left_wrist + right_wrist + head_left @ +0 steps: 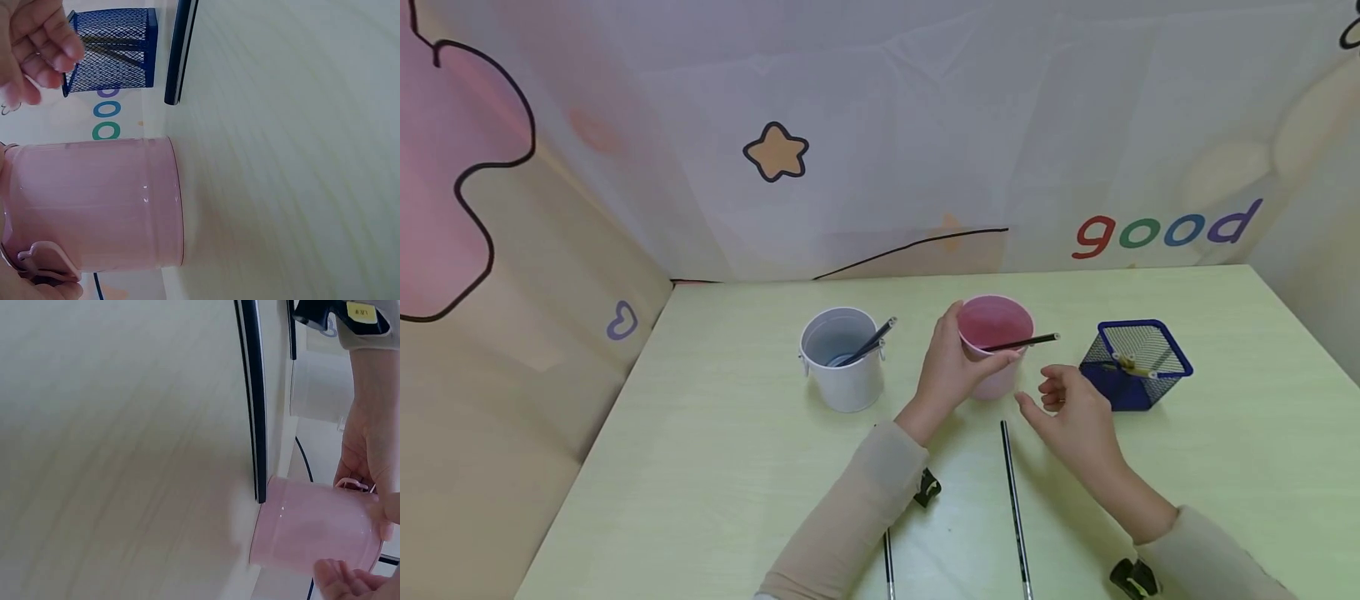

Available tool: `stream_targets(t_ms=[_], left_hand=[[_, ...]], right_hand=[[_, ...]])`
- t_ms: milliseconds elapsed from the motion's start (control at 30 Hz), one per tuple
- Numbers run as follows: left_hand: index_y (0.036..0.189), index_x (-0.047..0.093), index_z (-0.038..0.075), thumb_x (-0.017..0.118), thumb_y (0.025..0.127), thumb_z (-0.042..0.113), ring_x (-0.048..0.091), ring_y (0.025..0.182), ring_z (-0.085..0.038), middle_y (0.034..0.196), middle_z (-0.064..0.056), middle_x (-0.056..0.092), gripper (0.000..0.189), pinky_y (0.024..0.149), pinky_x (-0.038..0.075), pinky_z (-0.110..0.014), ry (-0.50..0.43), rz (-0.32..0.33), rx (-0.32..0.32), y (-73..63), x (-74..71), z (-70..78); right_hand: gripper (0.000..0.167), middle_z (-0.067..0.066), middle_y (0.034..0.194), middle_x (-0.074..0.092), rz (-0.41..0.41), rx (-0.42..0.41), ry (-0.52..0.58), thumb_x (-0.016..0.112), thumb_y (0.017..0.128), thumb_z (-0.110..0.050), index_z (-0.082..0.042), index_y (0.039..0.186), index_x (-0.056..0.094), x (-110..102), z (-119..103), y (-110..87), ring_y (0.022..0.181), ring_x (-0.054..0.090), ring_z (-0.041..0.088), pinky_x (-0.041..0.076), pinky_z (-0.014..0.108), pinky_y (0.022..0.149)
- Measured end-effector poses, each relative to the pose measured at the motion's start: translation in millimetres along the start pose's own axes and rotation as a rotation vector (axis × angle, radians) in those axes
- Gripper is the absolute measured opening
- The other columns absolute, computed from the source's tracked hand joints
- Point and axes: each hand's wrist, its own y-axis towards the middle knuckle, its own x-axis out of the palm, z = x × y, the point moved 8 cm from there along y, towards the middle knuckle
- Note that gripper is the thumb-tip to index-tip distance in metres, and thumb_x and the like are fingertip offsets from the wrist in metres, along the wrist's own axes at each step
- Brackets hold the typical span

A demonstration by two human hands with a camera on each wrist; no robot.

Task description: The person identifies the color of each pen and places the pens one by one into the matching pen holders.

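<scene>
My left hand (949, 365) grips a small pink bucket (1000, 383) at its rim, fingers on the far left side and thumb along the front. Inside leans a black pencil (1033, 342), its end sticking out over the right rim. In the left wrist view the pink bucket (100, 206) shows its side and a small handle (53, 257) near my fingers. My right hand (1078, 421) is raised between the bucket and a blue mesh pen holder (1135, 392), fingers loosely bent and holding nothing. Its fingertips overlap the bucket's lower edge in the right wrist view.
A white bucket (848, 379) with black pencils (868, 343) stands to the left. Yellowish pencils (1138, 371) lie inside the mesh holder. Two black sticks lie on the table, one (1015, 500) before the right hand, another (889, 567) partly under the left sleeve. A patterned backdrop rises behind.
</scene>
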Motion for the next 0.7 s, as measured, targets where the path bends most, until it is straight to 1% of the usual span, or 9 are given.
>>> stream_targets(t_ms=[67, 133, 200, 367, 433, 600, 700], left_hand=[[0.147, 0.027, 0.009, 0.082, 0.072, 0.036, 0.051, 0.122, -0.021, 0.136, -0.009, 0.046, 0.097, 0.099, 0.046, -0.036, 0.006, -0.002, 0.005, -0.1, -0.5, 0.6], [0.147, 0.028, 0.010, 0.082, 0.072, 0.036, 0.051, 0.121, -0.022, 0.136, -0.008, 0.047, 0.096, 0.099, 0.046, -0.036, 0.011, -0.001, 0.007, -0.2, -1.1, 1.1], [0.147, 0.028, 0.010, 0.082, 0.073, 0.036, 0.051, 0.122, -0.022, 0.136, -0.008, 0.046, 0.096, 0.099, 0.046, -0.036, 0.012, -0.002, 0.004, -0.7, -1.6, 1.4], [0.147, 0.027, 0.011, 0.081, 0.073, 0.038, 0.050, 0.122, -0.021, 0.138, -0.007, 0.046, 0.096, 0.100, 0.046, -0.037, 0.006, -0.002, -0.016, -1.4, 1.2, -1.3], [0.147, 0.027, 0.011, 0.081, 0.073, 0.039, 0.049, 0.123, -0.020, 0.138, -0.007, 0.045, 0.096, 0.100, 0.046, -0.036, 0.003, 0.000, -0.021, -2.2, 2.6, -2.6], [0.147, 0.027, 0.010, 0.081, 0.073, 0.039, 0.049, 0.123, -0.021, 0.139, -0.007, 0.045, 0.096, 0.100, 0.046, -0.036, 0.007, 0.005, -0.012, -2.3, 1.2, -0.6], [0.147, 0.027, 0.011, 0.081, 0.073, 0.040, 0.050, 0.123, -0.021, 0.139, -0.007, 0.045, 0.096, 0.099, 0.046, -0.037, 0.010, 0.009, -0.014, -1.8, -0.7, 0.6]], right_hand=[[0.046, 0.021, 0.090, 0.062, -0.076, 0.039, -0.012, 0.073, 0.082, -0.016, 0.011, 0.113, 0.053, 6.2, 1.9, -2.6, 0.079, 0.062, 0.027, 0.053, 0.036, 0.069], [0.049, 0.022, 0.091, 0.062, -0.143, 0.079, -0.020, 0.073, 0.082, -0.018, 0.012, 0.114, 0.051, 12.3, 4.0, -5.3, 0.079, 0.061, 0.027, 0.052, 0.038, 0.070], [0.049, 0.021, 0.091, 0.062, -0.192, 0.109, -0.020, 0.073, 0.081, -0.019, 0.012, 0.113, 0.051, 17.4, 6.4, -8.2, 0.079, 0.060, 0.026, 0.051, 0.037, 0.069], [0.042, 0.016, 0.085, 0.063, -0.260, 0.142, -0.010, 0.074, 0.079, -0.017, 0.010, 0.104, 0.054, 24.8, 11.7, -15.7, 0.076, 0.059, 0.022, 0.050, 0.030, 0.065], [0.042, 0.015, 0.083, 0.062, -0.296, 0.170, -0.007, 0.075, 0.079, -0.018, 0.010, 0.102, 0.054, 27.9, 15.2, -18.9, 0.074, 0.058, 0.021, 0.048, 0.028, 0.062], [0.041, 0.011, 0.079, 0.061, -0.372, 0.248, -0.004, 0.076, 0.078, -0.021, 0.008, 0.098, 0.056, 36.4, 22.9, -22.6, 0.066, 0.055, 0.016, 0.045, 0.027, 0.056], [0.036, 0.007, 0.072, 0.060, -0.395, 0.258, -0.015, 0.077, 0.077, -0.021, 0.005, 0.090, 0.058, 40.9, 23.3, -25.0, 0.061, 0.054, 0.015, 0.043, 0.027, 0.055]])
